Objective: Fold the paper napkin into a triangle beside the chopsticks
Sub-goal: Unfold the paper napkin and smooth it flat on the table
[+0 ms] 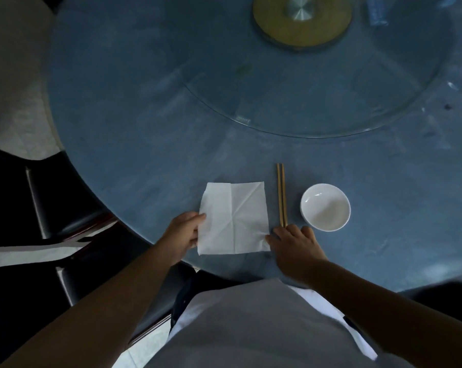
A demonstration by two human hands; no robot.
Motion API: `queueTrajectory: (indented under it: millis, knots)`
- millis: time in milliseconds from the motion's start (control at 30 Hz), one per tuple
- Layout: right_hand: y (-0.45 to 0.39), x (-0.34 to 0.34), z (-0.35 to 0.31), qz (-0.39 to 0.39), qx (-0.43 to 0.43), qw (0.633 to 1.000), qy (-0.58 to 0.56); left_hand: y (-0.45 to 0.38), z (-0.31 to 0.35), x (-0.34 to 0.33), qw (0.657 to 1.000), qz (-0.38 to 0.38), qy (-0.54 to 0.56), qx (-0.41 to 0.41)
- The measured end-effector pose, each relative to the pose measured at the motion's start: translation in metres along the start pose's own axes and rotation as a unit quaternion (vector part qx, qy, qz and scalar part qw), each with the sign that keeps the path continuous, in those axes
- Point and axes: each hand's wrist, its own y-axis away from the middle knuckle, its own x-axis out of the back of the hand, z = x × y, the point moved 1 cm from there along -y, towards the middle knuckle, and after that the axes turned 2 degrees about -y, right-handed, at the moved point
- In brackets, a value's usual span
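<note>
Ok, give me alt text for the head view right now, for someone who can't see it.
A white paper napkin lies flat and unfolded on a blue table, left hand at its left edge, right hand at its near right corner. Chopsticks lie just right of it, then an empty white bowl.

Single head-mounted wide-angle view, looking steeply down and forward from above the person's torso. The near edge of the round blue table (145, 128) fills the centre at arm's length; the glass turntable (331, 102) lies farther off toward the top. Strong barrel distortion bends the margins. No second view overlaps.
</note>
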Motion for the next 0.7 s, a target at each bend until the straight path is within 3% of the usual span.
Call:
queueTrajectory:
  millis: [200,300,367,500,700]
  knots:
    - [0.0,0.001,0.0,0.02,-0.002,1.0,-0.011,-0.036,0.043,-0.012,0.997,-0.028,-0.001,-0.067]
    - [0.0,0.004,-0.001,0.015,-0.002,1.0,-0.016,-0.051,0.058,-0.013,0.996,0.028,0.007,-0.08]
    - [-0.001,0.008,-0.001,0.014,-0.001,1.0,-0.022,-0.061,0.063,-0.011,0.991,0.086,-0.054,-0.084]
    - [-0.003,0.011,0.0,0.005,0.002,0.999,-0.041,-0.074,0.065,0.002,0.945,0.158,-0.252,-0.136]
    - [-0.027,0.03,-0.002,-0.068,-0.014,0.995,-0.073,-0.082,0.072,0.014,0.95,0.078,-0.285,-0.097]
